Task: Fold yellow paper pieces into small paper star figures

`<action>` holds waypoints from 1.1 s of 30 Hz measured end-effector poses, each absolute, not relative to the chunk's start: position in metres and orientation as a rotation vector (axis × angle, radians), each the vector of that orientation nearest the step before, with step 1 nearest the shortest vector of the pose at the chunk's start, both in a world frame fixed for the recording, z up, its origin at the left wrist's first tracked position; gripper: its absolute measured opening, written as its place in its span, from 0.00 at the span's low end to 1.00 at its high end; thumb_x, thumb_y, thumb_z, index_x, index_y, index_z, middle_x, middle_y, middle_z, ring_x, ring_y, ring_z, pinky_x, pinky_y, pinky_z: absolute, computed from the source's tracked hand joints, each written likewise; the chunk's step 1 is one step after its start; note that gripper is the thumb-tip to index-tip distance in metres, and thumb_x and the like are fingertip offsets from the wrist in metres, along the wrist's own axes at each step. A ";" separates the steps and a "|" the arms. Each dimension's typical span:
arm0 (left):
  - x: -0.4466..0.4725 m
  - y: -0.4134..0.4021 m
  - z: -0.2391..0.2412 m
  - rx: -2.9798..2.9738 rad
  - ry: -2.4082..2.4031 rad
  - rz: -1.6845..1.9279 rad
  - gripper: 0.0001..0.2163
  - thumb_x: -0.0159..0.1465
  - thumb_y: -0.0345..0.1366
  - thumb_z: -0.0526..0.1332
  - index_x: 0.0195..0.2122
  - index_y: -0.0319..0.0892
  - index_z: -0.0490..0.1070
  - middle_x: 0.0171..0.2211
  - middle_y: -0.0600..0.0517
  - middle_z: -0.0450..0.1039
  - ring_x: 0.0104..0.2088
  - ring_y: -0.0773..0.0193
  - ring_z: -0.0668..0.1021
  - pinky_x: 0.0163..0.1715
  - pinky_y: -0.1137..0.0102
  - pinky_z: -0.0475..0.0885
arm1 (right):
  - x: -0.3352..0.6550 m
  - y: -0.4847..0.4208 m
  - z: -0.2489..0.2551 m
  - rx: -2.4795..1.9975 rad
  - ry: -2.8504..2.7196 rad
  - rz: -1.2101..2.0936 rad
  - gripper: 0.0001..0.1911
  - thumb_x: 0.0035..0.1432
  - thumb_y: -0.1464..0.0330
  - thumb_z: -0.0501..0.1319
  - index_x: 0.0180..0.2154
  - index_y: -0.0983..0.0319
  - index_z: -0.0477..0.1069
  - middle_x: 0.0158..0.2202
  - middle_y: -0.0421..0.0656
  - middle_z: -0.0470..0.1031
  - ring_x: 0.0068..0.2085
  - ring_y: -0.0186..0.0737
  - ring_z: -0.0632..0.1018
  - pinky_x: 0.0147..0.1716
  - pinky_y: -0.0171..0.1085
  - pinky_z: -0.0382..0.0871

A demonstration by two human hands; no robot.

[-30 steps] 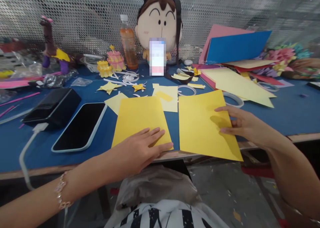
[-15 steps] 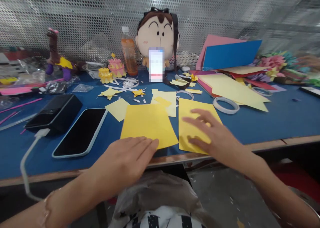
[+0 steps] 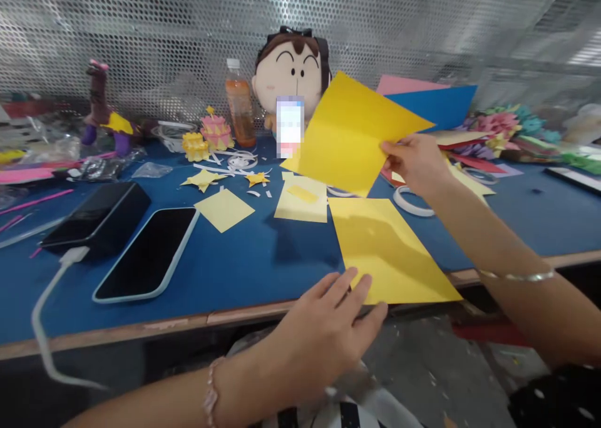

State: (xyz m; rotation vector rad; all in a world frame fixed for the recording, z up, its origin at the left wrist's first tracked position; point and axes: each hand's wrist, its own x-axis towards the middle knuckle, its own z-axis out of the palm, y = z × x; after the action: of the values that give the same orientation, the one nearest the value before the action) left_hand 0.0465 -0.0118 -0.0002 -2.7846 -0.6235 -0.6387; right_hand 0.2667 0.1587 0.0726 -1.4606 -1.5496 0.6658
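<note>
My right hand (image 3: 416, 163) is closed on the right edge of a yellow paper sheet (image 3: 347, 131) and holds it up in the air above the blue table (image 3: 263, 259). A second yellow sheet (image 3: 389, 249) lies flat near the table's front edge. My left hand (image 3: 328, 334) has its fingers stretched out, with the fingertips at that sheet's near left corner. Pale yellow paper pieces (image 3: 303, 199) lie just beyond it.
A phone (image 3: 148, 253) and a black box (image 3: 94, 218) with a white cable lie at left. A plush doll (image 3: 291, 84), a bottle (image 3: 239, 102), small paper models (image 3: 209, 134), tape rings (image 3: 410, 203) and stacked coloured sheets (image 3: 436, 102) stand further back against a perforated metal wall.
My right hand has picked up the left yellow sheet and raised it toward the right. My left hand slid right, from that sheet to the near corner of the other sheet.
</note>
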 end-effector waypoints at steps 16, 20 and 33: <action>0.030 -0.005 0.015 -2.764 -0.825 -0.780 0.13 0.60 0.21 0.47 0.34 0.34 0.71 0.30 0.42 0.77 0.29 0.58 0.79 0.26 0.66 0.76 | 0.302 0.128 0.057 -1.386 -1.432 0.416 0.23 0.59 0.68 0.61 0.56 0.60 0.62 0.56 0.48 0.65 0.54 0.46 0.70 0.52 0.51 0.66; 0.015 -0.020 0.021 -2.687 -0.802 -0.889 0.14 0.65 0.23 0.45 0.33 0.34 0.71 0.27 0.45 0.77 0.26 0.58 0.78 0.24 0.67 0.76 | 0.303 0.051 0.058 -1.333 -1.712 0.596 0.19 0.53 0.68 0.64 0.48 0.52 0.70 0.43 0.42 0.76 0.49 0.43 0.75 0.50 0.41 0.69; -0.007 -0.042 0.026 -2.767 -0.682 -0.517 0.20 0.68 0.23 0.41 0.45 0.39 0.72 0.39 0.52 0.80 0.39 0.64 0.80 0.43 0.71 0.75 | 0.318 -0.012 0.009 -1.529 -1.716 0.547 0.11 0.56 0.67 0.58 0.42 0.50 0.64 0.42 0.43 0.74 0.45 0.46 0.78 0.43 0.44 0.77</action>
State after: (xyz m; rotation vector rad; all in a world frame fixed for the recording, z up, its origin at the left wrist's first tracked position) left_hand -0.0065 -0.0425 0.0255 -2.7666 -0.6817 -0.5170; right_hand 0.3180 -0.0125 0.0093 -1.5290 -1.7160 0.5475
